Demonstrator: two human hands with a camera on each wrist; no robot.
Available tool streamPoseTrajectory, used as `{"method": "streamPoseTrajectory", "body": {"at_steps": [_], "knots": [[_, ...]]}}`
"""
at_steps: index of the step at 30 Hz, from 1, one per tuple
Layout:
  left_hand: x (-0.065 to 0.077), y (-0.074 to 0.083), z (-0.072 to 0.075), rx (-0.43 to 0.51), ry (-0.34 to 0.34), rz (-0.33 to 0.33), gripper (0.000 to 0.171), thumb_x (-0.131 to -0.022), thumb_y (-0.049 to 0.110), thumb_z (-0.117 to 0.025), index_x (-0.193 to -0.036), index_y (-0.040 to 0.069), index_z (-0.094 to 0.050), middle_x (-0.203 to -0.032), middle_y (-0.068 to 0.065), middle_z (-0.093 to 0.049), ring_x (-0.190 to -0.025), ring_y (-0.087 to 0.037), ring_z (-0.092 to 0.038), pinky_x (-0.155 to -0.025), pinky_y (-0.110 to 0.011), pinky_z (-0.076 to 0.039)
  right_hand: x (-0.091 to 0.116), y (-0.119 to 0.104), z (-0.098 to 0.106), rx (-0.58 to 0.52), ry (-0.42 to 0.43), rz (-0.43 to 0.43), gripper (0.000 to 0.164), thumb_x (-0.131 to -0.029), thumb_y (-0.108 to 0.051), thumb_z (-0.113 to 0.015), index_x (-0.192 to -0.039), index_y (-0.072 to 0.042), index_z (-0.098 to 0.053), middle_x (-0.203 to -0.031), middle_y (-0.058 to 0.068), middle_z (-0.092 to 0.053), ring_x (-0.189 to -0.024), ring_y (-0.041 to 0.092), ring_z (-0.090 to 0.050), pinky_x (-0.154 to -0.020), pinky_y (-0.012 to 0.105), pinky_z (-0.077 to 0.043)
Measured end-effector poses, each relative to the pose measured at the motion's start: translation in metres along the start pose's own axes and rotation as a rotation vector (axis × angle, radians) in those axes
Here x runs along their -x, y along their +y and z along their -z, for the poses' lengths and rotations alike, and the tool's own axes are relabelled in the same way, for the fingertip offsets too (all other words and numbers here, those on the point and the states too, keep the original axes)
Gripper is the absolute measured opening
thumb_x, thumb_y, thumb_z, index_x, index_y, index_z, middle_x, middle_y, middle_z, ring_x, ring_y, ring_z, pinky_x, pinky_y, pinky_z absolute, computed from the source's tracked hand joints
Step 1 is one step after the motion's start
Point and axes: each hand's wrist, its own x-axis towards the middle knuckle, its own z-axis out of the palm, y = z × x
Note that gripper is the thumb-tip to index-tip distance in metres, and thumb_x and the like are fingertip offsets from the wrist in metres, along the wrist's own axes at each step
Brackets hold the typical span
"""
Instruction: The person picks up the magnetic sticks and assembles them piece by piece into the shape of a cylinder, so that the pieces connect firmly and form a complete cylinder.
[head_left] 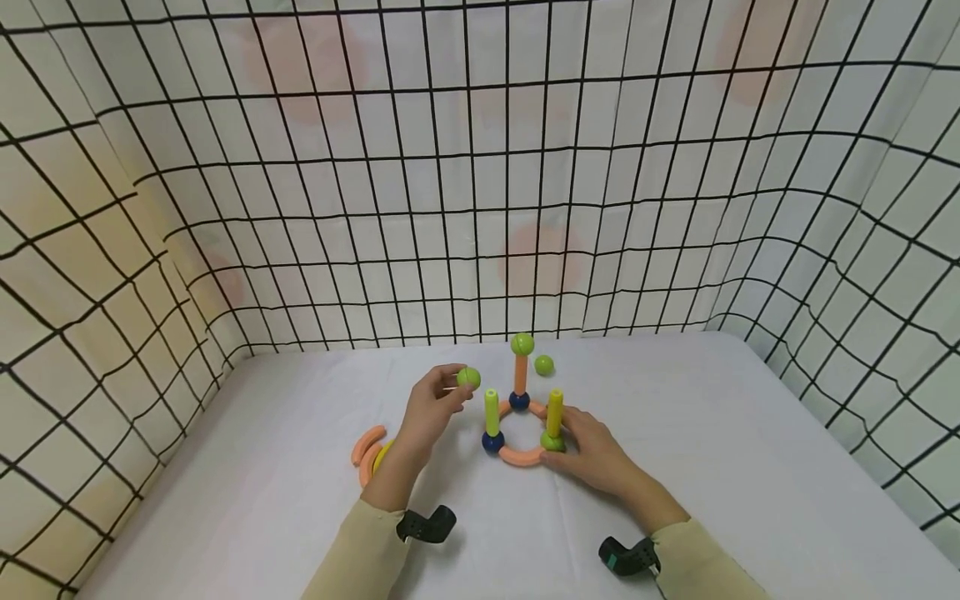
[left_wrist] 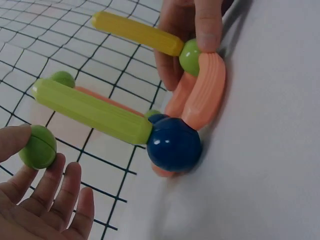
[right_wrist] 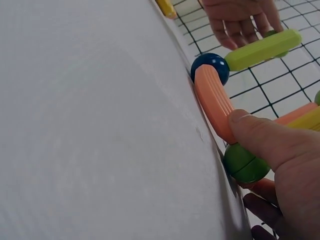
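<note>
My left hand pinches a green ball between thumb and fingers, left of the upright lime rod. That rod stands on a dark blue ball in a ring of curved orange pieces. My right hand grips the ring's right side at a green ball, its thumb on the curved orange piece in the right wrist view. A yellow rod rises from that ball. At the back, an orange rod stands on another blue ball, topped by a green ball.
A loose green ball lies behind the ring. Beside my left forearm are curved orange pieces and a yellow curved piece, partly hidden by the arm. White cloth covers the table, and a black-lined grid stands around it.
</note>
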Motion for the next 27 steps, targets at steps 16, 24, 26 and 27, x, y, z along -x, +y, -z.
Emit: {"method": "streamPoseTrajectory", "body": {"at_steps": [16,24,26,27], "knots": [[0.011,0.013,-0.001,-0.025,-0.016,-0.119,0.036,-0.094,0.025,-0.071,-0.129,0.022,-0.062,-0.122,-0.002,-0.066,-0.111,-0.019,-0.061,-0.092,-0.033,-0.050,0.002,-0.004,-0.004,0.017,0.036,0.025,0.067,-0.090,-0.034,-0.074,-0.147,-0.011,-0.048,-0.150,0.015,-0.050,-0.138,0.041,-0.046,-0.111,0.064,-0.035],[0.015,0.014,-0.005,-0.018,-0.047,-0.182,0.036,-0.093,0.022,-0.072,-0.128,0.019,-0.062,-0.114,-0.004,-0.069,-0.103,-0.016,-0.062,-0.095,-0.032,-0.050,0.002,-0.004,-0.005,0.019,0.036,0.034,0.064,-0.090,-0.035,-0.074,-0.146,-0.015,-0.050,-0.153,0.013,-0.048,-0.141,0.040,-0.043,-0.113,0.066,-0.032],[0.016,0.015,-0.006,-0.021,-0.052,-0.195,0.036,-0.093,0.022,-0.072,-0.128,0.019,-0.062,-0.113,-0.005,-0.069,-0.103,-0.016,-0.063,-0.096,-0.032,-0.050,0.002,-0.003,-0.005,0.017,0.039,0.041,0.063,-0.090,-0.034,-0.074,-0.145,-0.015,-0.051,-0.153,0.013,-0.047,-0.141,0.040,-0.043,-0.112,0.067,-0.031],[0.016,0.015,-0.006,-0.022,-0.054,-0.201,0.036,-0.093,0.021,-0.072,-0.128,0.019,-0.062,-0.113,-0.005,-0.069,-0.103,-0.016,-0.062,-0.096,-0.032,-0.049,0.002,-0.003,-0.005,0.017,0.042,0.046,0.063,-0.089,-0.034,-0.074,-0.145,-0.014,-0.051,-0.153,0.013,-0.047,-0.141,0.040,-0.043,-0.112,0.067,-0.031]]}}
